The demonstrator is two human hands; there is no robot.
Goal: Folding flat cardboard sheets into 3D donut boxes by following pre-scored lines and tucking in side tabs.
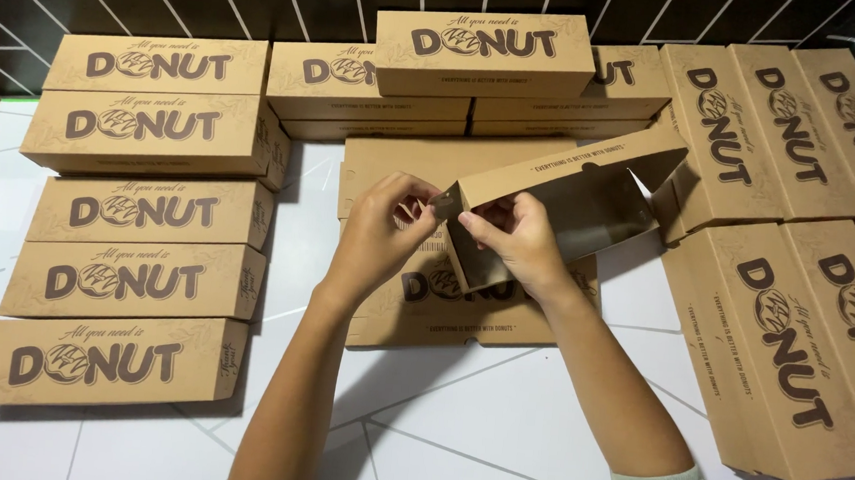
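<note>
Brown cardboard is what we have in both hands: a half-formed box (560,204) at the centre of the frame, its long axis running from our fingers up toward the upper right. Our left hand (380,229) pinches the small end flap (444,204) at the box's near end, fingers closed narrow on it. Our right hand (516,238) grips the same end from the other side, thumb on the wall. Both hands meet at that end, so neither is clearly nearer. We can see the box's grey inside, with nothing in it. It hangs over a flat unfolded blank (463,308) on the white table (493,445). Closed boxes (129,279) stand stacked at the left and along the back; more flat blanks (793,326) lie at the right.
</note>
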